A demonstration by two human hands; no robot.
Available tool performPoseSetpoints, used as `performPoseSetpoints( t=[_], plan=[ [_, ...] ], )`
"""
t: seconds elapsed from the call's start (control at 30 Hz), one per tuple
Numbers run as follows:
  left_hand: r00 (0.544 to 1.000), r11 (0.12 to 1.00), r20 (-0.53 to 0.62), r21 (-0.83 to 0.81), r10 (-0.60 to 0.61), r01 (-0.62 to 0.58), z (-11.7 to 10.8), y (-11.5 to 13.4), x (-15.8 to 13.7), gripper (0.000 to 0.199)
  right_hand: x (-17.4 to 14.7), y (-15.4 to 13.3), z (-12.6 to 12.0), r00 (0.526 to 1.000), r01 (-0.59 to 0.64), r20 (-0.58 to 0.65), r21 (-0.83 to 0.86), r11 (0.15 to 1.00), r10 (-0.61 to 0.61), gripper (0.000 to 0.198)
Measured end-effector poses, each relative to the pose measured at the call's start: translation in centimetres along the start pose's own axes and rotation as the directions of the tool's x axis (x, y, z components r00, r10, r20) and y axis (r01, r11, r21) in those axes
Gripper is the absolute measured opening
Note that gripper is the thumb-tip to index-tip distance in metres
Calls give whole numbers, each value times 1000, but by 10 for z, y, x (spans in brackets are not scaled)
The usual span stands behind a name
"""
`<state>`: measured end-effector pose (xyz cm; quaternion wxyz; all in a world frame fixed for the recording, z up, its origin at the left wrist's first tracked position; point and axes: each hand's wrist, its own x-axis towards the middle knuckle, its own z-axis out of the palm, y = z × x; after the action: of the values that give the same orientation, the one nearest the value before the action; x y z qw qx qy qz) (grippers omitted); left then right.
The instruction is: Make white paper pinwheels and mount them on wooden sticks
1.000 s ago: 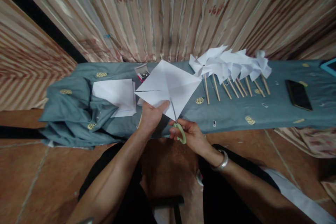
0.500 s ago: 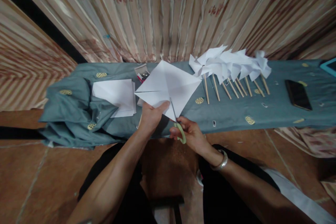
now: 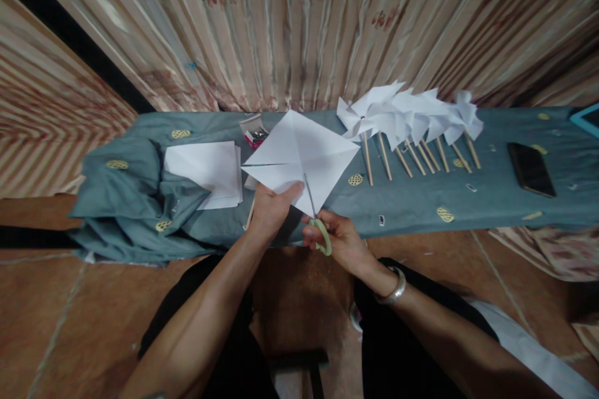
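Over the last second little has changed: the paper (image 3: pixel 322 149) has dipped slightly toward the person, its top corner sitting a touch lower, so that more of the small box (image 3: pixel 255 137) of shiny bits shows behind its upper left edge. The scissors (image 3: pixel 324 234) have kept almost the same place against it, which suggests the cut is being steadied or worked slowly rather than driven far. The paper is held up in front of the body like a diamond, over the near part of the cloth (image 3: pixel 397 199), between the stack (image 3: pixel 215 165) and the pinwheels (image 3: pixel 388 109). The left hand (image 3: pixel 274 206) grips its lower left edge, thumb on top, the other fingers hidden underneath. The right hand (image 3: pixel 334 234) is closed around the green handle at the bottom corner, with a blade lying from that corner toward the middle. Whether the second blade is under the paper, and how far the cut has gone, cannot be told. A slit already runs in from the left corner and stops short of the centre; no such slit shows at the top or right corners, so by the look of it the cutting is only part done. The pinwheels, the stack and the phone (image 3: pixel 531 168) have not moved noticeably.
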<state>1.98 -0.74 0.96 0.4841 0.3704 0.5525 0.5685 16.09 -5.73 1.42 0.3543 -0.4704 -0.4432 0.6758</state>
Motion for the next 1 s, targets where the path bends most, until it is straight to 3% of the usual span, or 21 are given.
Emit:
performPoseSetpoints(
  t=[0.63,1.0],
  plan=[
    [1000,1000,-3,7,-2,2,1,3,-2,21,1,-2,3,999,-51,-16,44,998,51,41],
    [1000,1000,-5,-14,-9,9,1,4,-3,22,0,0,1,1000,-21,-20,12,1000,21,38]
  ],
)
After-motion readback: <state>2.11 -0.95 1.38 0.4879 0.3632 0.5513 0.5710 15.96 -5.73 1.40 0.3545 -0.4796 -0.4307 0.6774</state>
